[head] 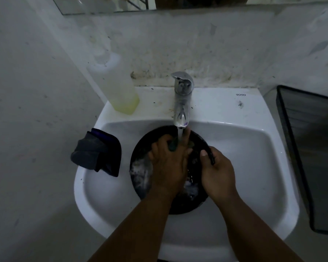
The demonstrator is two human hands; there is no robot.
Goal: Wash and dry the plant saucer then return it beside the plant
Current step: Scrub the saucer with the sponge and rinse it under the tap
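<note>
Head view looked down into a white sink [235,140] where the dark plant saucer [140,178] lay tilted in the basin under the running faucet [182,99]. The right hand [218,174] pinched the saucer's right rim, thumb on top, steadying it. The left hand [169,163] was closed around a greenish scrubber [173,145], pressing it onto the soapy inner face. Good scrubbing likely meant turning the rim bit by bit so the stream reached the suds at the lower left, then rinsing before reaching for the dark cloth [97,152] draped on the sink's left edge.
</note>
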